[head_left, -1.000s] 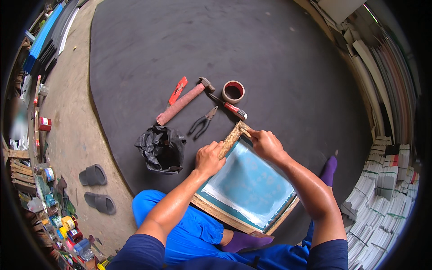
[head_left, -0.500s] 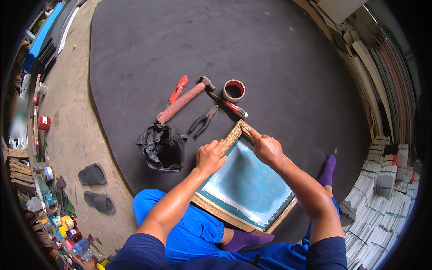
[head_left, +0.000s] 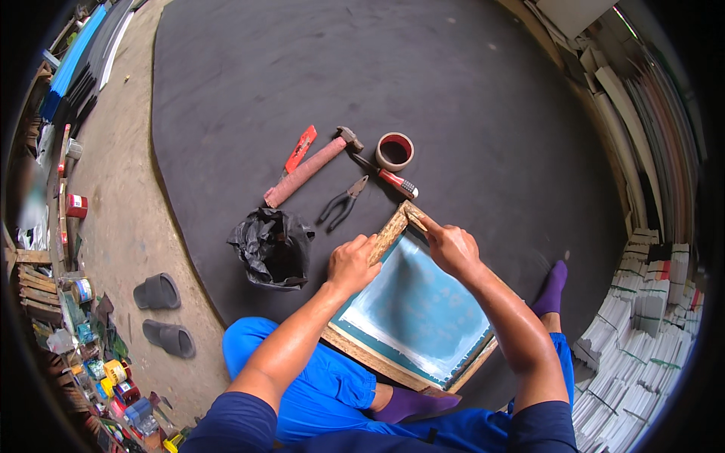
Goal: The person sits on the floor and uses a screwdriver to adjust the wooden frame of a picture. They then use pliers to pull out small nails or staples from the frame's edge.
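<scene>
A wooden screen-printing frame point(head_left: 368, 358) with a blue-green mesh, whitish along its lower edges, lies tilted at my lap. My left hand point(head_left: 352, 261) is closed around its upper left rail. At the far corner, my right hand point(head_left: 455, 249) presses an outstretched index finger against the worn, flaking wood. Its other fingers are curled at the upper right rail and partly hidden. Just beyond that corner lies a red-and-black-handled screwdriver point(head_left: 398, 183). Pliers point(head_left: 343, 204) with dark handles rest to the left of it.
Farther off are a hammer point(head_left: 308, 173) with a wrapped handle, a red cutter knife point(head_left: 301, 148) and a tape roll point(head_left: 395, 151). A black plastic bag point(head_left: 273, 249) stands open at left. Slippers point(head_left: 157, 292) lie beside the black mat point(head_left: 317, 60). Paper stacks point(head_left: 634, 362) line the right.
My right hand has shifted slightly to the right, its index finger still at the corner. The left hand and frame look almost unchanged.
</scene>
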Motion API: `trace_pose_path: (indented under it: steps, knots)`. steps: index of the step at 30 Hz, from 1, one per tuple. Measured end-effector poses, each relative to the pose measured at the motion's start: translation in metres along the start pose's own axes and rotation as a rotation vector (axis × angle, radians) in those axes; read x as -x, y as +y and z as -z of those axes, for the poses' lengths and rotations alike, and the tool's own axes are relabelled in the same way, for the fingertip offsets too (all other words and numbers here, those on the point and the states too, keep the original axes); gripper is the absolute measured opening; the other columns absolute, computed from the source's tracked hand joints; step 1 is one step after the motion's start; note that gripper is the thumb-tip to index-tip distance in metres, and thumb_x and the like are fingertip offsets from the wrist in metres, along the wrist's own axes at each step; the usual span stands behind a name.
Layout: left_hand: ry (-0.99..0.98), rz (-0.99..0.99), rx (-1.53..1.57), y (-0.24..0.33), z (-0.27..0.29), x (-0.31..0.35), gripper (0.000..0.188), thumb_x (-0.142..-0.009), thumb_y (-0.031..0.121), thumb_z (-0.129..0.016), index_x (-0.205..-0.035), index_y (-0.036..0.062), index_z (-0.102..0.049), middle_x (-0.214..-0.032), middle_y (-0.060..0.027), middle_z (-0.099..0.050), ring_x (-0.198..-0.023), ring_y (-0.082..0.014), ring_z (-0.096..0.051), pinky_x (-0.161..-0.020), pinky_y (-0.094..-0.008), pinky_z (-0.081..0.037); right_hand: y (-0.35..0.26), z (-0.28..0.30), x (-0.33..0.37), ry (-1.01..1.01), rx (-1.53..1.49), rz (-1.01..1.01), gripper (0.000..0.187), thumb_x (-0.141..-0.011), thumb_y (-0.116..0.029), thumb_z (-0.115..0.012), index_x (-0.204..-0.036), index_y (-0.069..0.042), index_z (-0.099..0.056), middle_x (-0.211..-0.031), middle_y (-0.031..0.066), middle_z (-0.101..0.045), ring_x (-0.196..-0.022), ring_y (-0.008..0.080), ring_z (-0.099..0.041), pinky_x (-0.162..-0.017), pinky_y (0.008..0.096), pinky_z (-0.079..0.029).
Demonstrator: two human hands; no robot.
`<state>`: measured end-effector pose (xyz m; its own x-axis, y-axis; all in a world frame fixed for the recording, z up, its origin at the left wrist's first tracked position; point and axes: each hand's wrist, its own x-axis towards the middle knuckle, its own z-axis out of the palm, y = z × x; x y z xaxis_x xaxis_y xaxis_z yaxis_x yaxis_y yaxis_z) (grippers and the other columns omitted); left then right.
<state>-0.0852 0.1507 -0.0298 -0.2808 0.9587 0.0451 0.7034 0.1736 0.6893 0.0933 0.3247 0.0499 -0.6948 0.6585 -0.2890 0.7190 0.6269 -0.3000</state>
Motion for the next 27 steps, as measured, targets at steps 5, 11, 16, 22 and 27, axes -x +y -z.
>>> trace_pose_path:
  steps: [5,11,16,22,27]
  knots:
    - [0.022,0.006,-0.031,0.000,-0.003,0.000,0.061,-0.073,0.020,-0.084,-0.128,-0.0010,-0.067,-0.099,-0.0118,-0.065,-0.085,-0.0331,-0.070,-0.075,-0.0438,-0.056,-0.018,0.021,-0.006,-0.136,0.172,0.007,0.050,-0.094,-0.013,-0.054,-0.143,-0.018,-0.059,-0.087,0.0238,-0.073,-0.085,0.0402,-0.073,-0.070,0.0511,-0.059]
    - [0.037,-0.003,-0.032,-0.001,-0.006,-0.001,0.061,-0.072,0.019,-0.085,-0.127,-0.0006,-0.068,-0.098,-0.0123,-0.065,-0.083,-0.0338,-0.069,-0.074,-0.0435,-0.056,-0.005,0.001,-0.009,-0.077,-0.262,-0.104,0.041,-0.099,-0.018,-0.054,-0.137,-0.016,-0.067,-0.097,0.0231,-0.074,-0.091,0.0430,-0.072,-0.082,0.0514,-0.057]
    - [0.048,-0.015,-0.030,-0.003,-0.005,-0.001,0.060,-0.072,0.019,-0.084,-0.127,-0.0010,-0.068,-0.098,-0.0124,-0.065,-0.082,-0.0341,-0.070,-0.073,-0.0435,-0.056,0.001,-0.005,-0.009,-0.075,-0.346,-0.123,0.037,-0.102,-0.020,-0.057,-0.136,-0.016,-0.068,-0.101,0.0237,-0.074,-0.096,0.0432,-0.071,-0.087,0.0484,-0.057]
    - [0.029,-0.019,-0.014,-0.004,-0.005,-0.001,0.061,-0.072,0.019,-0.084,-0.127,-0.0012,-0.068,-0.098,-0.0123,-0.065,-0.083,-0.0338,-0.070,-0.074,-0.0431,-0.056,0.038,-0.035,-0.016,-0.112,-0.706,-0.109,0.035,-0.103,-0.021,-0.060,-0.138,-0.020,-0.068,-0.102,0.0245,-0.074,-0.092,0.0435,-0.071,-0.087,0.0471,-0.056]
    - [0.001,-0.010,0.009,-0.006,-0.001,0.000,0.060,-0.074,0.023,-0.084,-0.127,-0.0001,-0.067,-0.099,-0.0130,-0.064,-0.087,-0.0336,-0.070,-0.077,-0.0447,-0.056,0.016,-0.009,-0.006,-0.040,-0.209,-0.028,0.038,-0.102,-0.021,-0.061,-0.139,-0.022,-0.067,-0.097,0.0208,-0.075,-0.085,0.0406,-0.072,-0.077,0.0483,-0.056]
